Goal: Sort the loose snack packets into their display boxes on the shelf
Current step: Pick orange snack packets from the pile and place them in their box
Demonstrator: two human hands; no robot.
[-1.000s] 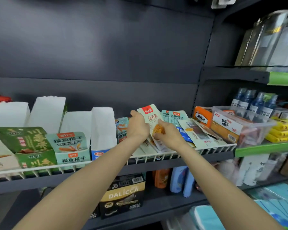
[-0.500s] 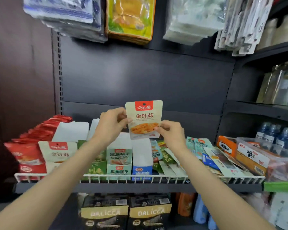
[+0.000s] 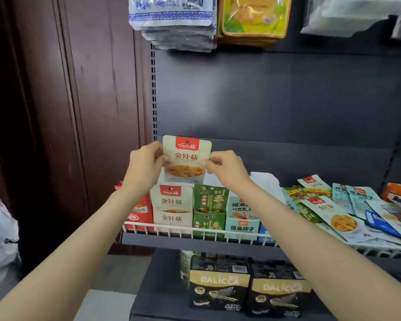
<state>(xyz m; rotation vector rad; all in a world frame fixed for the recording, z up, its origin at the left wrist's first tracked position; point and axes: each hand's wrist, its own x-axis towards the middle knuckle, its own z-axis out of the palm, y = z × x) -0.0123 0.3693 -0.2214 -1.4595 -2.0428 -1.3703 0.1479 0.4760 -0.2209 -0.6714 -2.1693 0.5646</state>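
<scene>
A beige snack packet (image 3: pixel 186 158) with a red label is held upright by both hands. My left hand (image 3: pixel 144 167) pinches its left edge and my right hand (image 3: pixel 225 169) pinches its right edge. It hangs just above the matching beige display box (image 3: pixel 173 218), which holds the same packets. To the right stand a green display box (image 3: pixel 208 212) and a pale teal display box (image 3: pixel 241 218). A heap of loose packets (image 3: pixel 347 216) lies flat on the shelf at the right.
A red display box (image 3: pixel 140 215) stands at the shelf's left end. A white wire rail (image 3: pixel 195 232) runs along the shelf front. Hanging bags (image 3: pixel 174 22) are above. Black DALICCA boxes (image 3: pixel 219 286) sit on the lower shelf. A dark wood panel (image 3: pixel 79 112) is at the left.
Both hands lifted the beige packet out of the loose heap and carried it left, to above the beige display box. The view swung left and up.
</scene>
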